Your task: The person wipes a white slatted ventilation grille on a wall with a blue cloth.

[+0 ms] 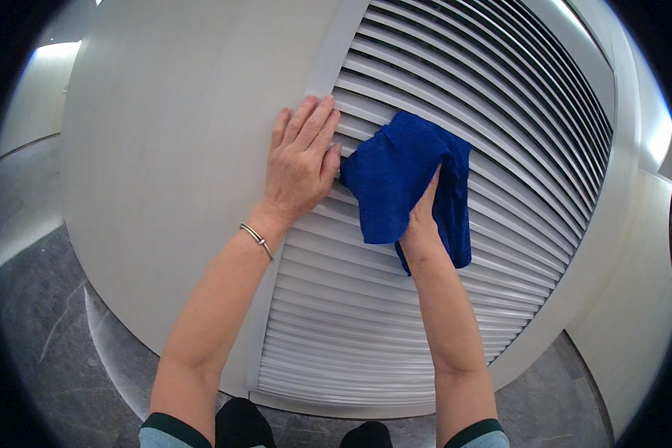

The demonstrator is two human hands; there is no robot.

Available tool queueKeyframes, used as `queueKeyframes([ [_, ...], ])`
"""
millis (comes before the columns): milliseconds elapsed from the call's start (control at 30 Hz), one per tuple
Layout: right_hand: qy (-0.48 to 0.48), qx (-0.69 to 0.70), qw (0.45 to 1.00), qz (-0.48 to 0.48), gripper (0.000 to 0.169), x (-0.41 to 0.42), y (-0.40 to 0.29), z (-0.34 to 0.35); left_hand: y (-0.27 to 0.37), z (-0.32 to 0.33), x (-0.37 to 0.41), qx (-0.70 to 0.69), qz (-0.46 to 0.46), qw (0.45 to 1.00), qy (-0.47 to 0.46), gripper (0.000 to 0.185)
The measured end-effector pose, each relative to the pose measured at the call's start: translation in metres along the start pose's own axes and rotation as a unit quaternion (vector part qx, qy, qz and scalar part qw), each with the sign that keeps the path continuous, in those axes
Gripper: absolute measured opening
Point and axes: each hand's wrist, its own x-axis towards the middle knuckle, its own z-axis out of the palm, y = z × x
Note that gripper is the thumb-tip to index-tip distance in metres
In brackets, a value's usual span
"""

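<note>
A blue cloth point(397, 168) lies draped over my right hand point(424, 215) and against the pale slats of a louvered panel point(364, 291). The cloth hides most of my right fingers, so their grip is out of sight; part of the hand and the wrist show below it. My left hand point(302, 157) rests flat at the panel's left frame strip point(327, 56), its fingers pointing up and the thumb over the slats, close to the cloth's left edge. It holds nothing. A metal bracelet point(256, 241) is around my left wrist.
A smooth pale wall panel point(162, 168) stands left of the louvers. Grey marbled flooring point(50, 319) shows at lower left and lower right. The tips of two black shoes point(243, 423) are at the bottom. Another pale wall point(633, 252) is at right, with a dark object at the edge.
</note>
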Motion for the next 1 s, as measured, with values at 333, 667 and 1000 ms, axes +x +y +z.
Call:
queueKeyframes([
  [333, -0.021, -0.084, 0.996, -0.016, 0.045, 0.001, 0.000, 0.028, -0.002, 0.002, -0.007, -0.087, -0.022, 0.995, 0.052, 0.040],
  [667, -0.050, 0.292, 0.953, 0.063, 0.034, 0.032, -0.039, 0.059, -0.011, -0.002, -0.018, -0.265, -0.132, 0.951, 0.088, 0.036],
  [1000, -0.026, 0.110, 0.991, -0.072, 0.066, -0.011, -0.047, 0.035, -0.001, -0.014, -0.005, -0.284, -0.125, 0.948, 0.071, 0.032],
])
